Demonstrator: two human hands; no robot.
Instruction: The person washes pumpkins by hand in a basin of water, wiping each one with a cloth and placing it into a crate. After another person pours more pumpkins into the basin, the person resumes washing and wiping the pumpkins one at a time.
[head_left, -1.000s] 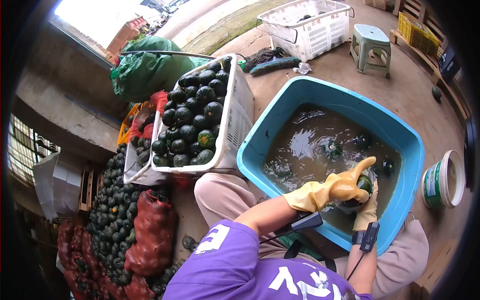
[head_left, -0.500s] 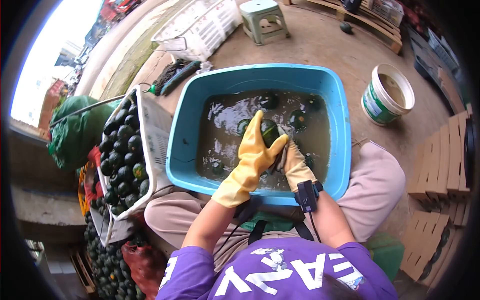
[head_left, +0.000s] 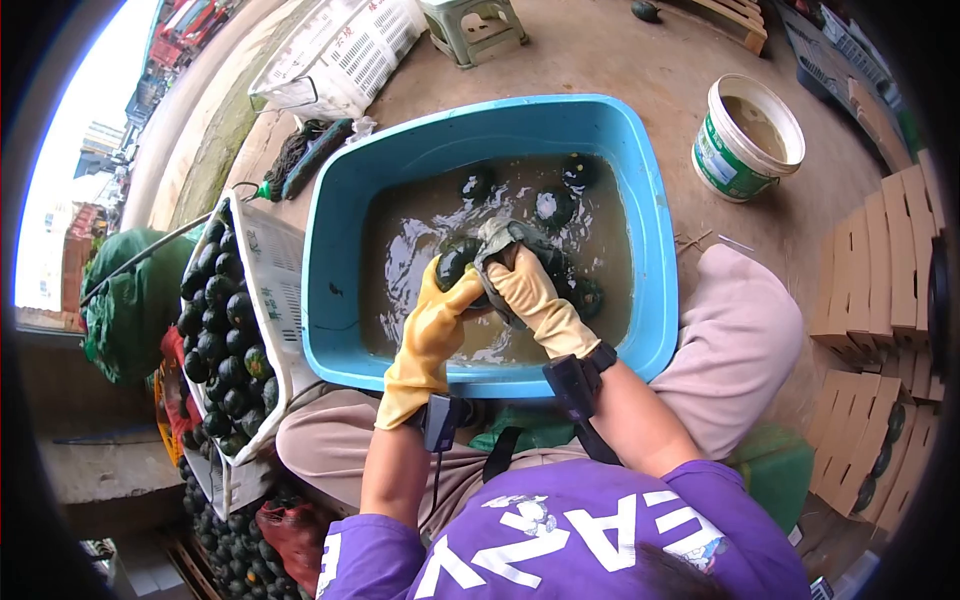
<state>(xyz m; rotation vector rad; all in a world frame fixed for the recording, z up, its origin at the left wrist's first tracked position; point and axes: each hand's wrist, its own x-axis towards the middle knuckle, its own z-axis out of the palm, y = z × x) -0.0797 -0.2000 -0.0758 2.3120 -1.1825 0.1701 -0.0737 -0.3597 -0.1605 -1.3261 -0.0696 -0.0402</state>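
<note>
The left hand (head_left: 436, 314) and grey cloth (head_left: 512, 236) partly hide the held squash (head_left: 455, 263).

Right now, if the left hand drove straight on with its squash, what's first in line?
Likely the leftmost floating squash ahead of the left hand; depth is unclear, so it might pass above.

Head camera: one unit, worn on your head. Facing: forward and steeply down, past your purple shirt (head_left: 600, 545) at the bottom edge. Centre of view: your left hand (head_left: 430, 310) and right hand (head_left: 530, 295), over the blue basin (head_left: 332, 250). Range: near, at your own arm's reach. Lens: wide, bowing outlines, dark at the corners. Outer field: white bucket (head_left: 730, 165) towards the right, stool (head_left: 462, 28) cut by the top edge.
</note>
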